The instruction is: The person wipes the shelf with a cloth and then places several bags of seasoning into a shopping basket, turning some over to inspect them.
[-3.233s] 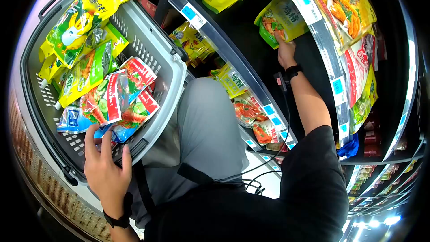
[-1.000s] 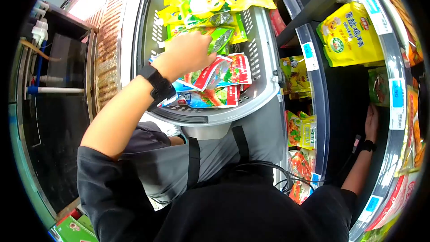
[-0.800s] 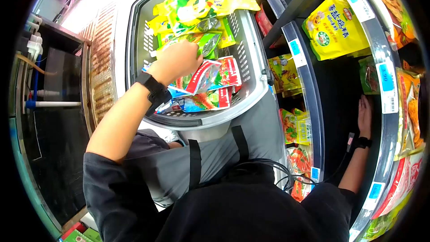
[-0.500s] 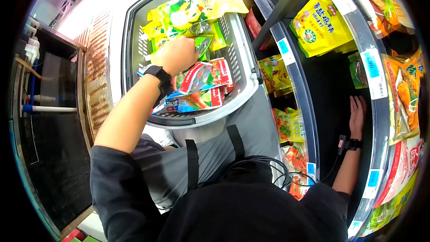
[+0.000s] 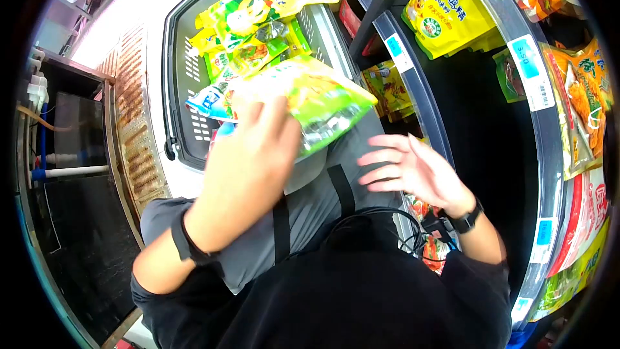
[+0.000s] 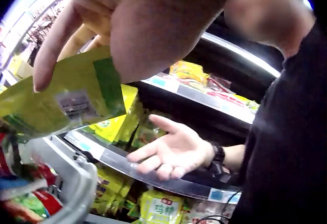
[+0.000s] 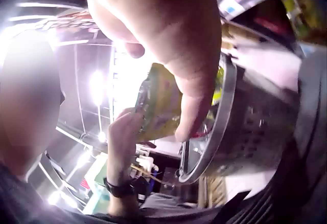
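Observation:
My left hand (image 5: 252,168) grips a yellow and green seasoning pouch (image 5: 323,103) by its edge and holds it over the near side of the grey basket (image 5: 169,84). In the left wrist view the back of this pouch (image 6: 76,98) shows, with a white label, thumb and fingers on either side. My right hand (image 5: 420,171) is held out palm up beside the pouch, apart from it, fingers spread and holding nothing. Other yellow pouches (image 5: 258,6) lie in the basket. The red and blue packets there are mostly hidden behind the held pouch.
At the right, a black shelf (image 5: 478,123) with a clear, price-tagged edge carries a yellow seasoning pouch (image 5: 449,13) and a small green packet (image 5: 510,76). Dark cables (image 5: 361,220) lie across my lap. A rusty perforated panel (image 5: 139,116) stands left of the basket.
My left hand has lifted the yellow and green pouch from the basket and drawn it toward me. My right hand has left the shelf and come across toward the pouch.

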A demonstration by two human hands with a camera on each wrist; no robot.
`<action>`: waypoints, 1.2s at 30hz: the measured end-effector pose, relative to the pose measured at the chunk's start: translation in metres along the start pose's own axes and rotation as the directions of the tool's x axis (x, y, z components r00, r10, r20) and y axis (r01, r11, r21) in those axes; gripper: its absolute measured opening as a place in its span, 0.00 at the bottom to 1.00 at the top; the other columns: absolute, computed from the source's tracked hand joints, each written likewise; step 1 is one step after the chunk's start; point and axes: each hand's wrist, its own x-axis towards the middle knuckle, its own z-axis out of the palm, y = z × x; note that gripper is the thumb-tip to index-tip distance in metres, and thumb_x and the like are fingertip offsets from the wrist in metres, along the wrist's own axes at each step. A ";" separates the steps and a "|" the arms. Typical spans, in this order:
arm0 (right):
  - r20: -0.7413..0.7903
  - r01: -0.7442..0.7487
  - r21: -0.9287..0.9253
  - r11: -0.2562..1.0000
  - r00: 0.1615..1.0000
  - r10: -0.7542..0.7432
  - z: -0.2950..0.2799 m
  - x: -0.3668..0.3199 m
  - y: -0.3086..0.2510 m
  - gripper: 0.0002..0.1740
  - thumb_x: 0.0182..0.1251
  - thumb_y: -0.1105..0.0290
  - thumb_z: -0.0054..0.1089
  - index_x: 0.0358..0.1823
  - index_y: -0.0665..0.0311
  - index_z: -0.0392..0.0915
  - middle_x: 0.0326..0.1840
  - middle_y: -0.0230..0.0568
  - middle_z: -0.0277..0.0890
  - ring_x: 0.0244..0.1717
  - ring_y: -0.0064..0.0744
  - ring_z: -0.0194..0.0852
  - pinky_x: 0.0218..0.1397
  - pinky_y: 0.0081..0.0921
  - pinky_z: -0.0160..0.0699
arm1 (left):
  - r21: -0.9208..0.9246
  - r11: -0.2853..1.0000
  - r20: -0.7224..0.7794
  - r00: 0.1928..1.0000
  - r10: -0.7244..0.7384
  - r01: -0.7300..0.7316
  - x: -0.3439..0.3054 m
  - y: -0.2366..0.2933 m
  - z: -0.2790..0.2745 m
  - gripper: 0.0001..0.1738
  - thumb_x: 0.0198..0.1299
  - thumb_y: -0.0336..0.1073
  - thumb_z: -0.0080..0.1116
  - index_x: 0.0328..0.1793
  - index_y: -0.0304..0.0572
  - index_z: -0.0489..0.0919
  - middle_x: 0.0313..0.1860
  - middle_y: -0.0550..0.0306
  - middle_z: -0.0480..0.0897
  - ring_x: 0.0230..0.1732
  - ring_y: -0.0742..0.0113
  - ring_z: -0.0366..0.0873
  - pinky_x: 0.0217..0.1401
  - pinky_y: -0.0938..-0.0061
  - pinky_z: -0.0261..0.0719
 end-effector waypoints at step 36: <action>-0.662 0.501 -0.523 0.690 0.271 -0.698 -0.113 -0.112 -0.041 0.28 0.68 0.76 0.61 0.67 0.66 0.62 0.65 0.47 0.69 0.63 0.38 0.73 0.62 0.35 0.79 | -0.467 0.807 -0.219 0.931 0.291 -0.362 -0.025 0.029 0.037 0.17 0.47 0.34 0.66 0.45 0.44 0.80 0.47 0.47 0.80 0.45 0.48 0.80 0.37 0.64 0.82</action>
